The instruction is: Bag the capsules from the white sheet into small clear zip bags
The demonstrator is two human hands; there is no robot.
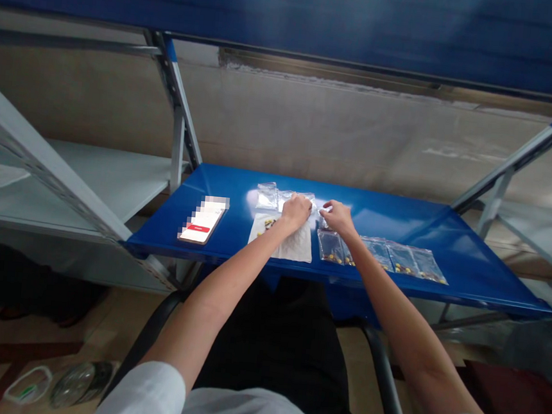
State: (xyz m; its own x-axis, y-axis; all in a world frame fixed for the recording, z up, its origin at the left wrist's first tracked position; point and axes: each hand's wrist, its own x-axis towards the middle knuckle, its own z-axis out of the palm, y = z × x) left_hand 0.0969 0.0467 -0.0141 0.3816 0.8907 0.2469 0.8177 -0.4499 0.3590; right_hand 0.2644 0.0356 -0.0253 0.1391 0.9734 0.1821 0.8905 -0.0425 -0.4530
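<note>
Because the head camera looks down between both forearms, the work sits at the middle of the frame, on a blue steel shelf point(391, 217) in a pale metal rack. A clear plastic bag point(287, 199) lies at the shelf's far side, its long axis running roughly left to right across the frame. The left hand point(296, 212) covers its middle, fingers bunched close together and bent down onto the plastic. The right hand point(337, 217) is just to the right, nearer the bag's right end, its fingertips point(323, 210) drawn narrowly together at that edge. Whether either hand has a firm grip on the plastic cannot be told from this view. Another clear bag point(267, 196) lies just left of the left hand, and a white paper sheet point(300, 246) lies beneath that wrist, toward the near edge. To the lower right of the right hand, a row of small clear bags point(382, 255) holding yellow and dark pieces slants along the near edge. A phone point(202, 222) with a pixelated screen lies well left, near the shelf's left end.
</note>
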